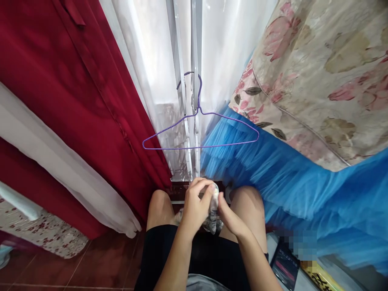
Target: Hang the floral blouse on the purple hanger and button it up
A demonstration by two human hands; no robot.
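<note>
A small grey-and-white patterned cloth (pixel 214 216) hangs bunched between my hands, low over my lap. My left hand (pixel 198 200) is closed, pinching its upper end between thumb and fingers. On the other side, my right hand (pixel 229 216) has its thumb against the cloth's edge, with its other fingers mostly hidden behind. What kind of item the cloth is cannot be made out. Straight ahead, a bare purple hanger (pixel 224 144) hangs by its hook in front of light upright metal bars (pixel 195 48), apart from both hands.
Red curtains (pixel 91 101) hang at the left above a red tiled floor (pixel 106 262). Blue ruffled tulle (pixel 303 178) and a floral fabric (pixel 306 81) fill the right side. A phone (pixel 285 264) and a yellow packet (pixel 317 275) lie at the lower right.
</note>
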